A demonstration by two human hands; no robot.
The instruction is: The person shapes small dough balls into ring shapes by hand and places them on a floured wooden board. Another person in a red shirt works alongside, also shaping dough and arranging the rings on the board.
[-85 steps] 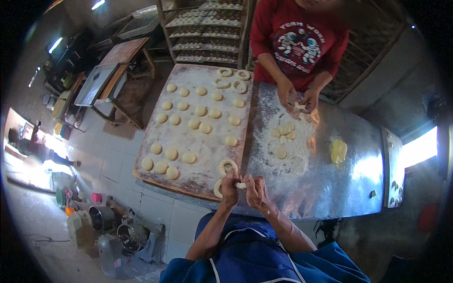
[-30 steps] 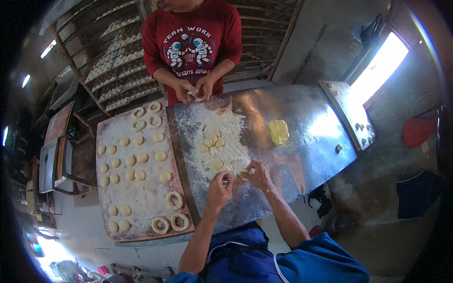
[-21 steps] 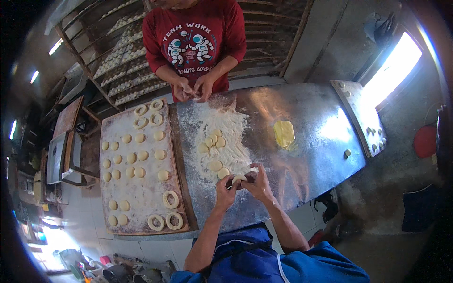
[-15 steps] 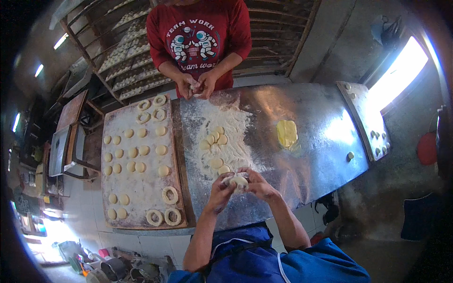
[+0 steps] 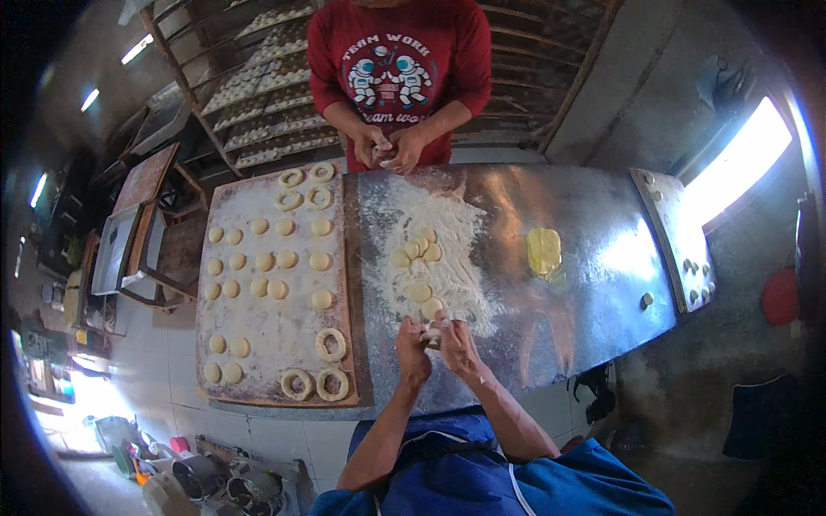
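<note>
My left hand point(image 5: 413, 351) and my right hand point(image 5: 457, 346) meet over the near edge of the metal table. Between their fingers they grip a small pale piece of dough point(image 5: 433, 337), mostly covered by the fingers. Just beyond them, two dough discs point(image 5: 419, 292) lie in a patch of white flour point(image 5: 469, 258). Farther up in the flour sits a cluster of several more discs point(image 5: 433, 253), some overlapping. Across the table, a person in a red shirt holds both hands point(image 5: 391, 153) close together; what is in them is hard to make out.
On the left, a floured wooden board point(image 5: 249, 318) carries rows of dough discs and several dough rings point(image 5: 330, 344). A yellow slab of fat point(image 5: 543, 250) rests on the metal table point(image 5: 594, 292). At the far right stands another board point(image 5: 671, 228). Racks of dough trays point(image 5: 280, 107) rise behind.
My hands have closed in around the dough, which showed as a round piece before and is now mostly covered. The other person's hands have shifted slightly apart. The whole view has shifted.
</note>
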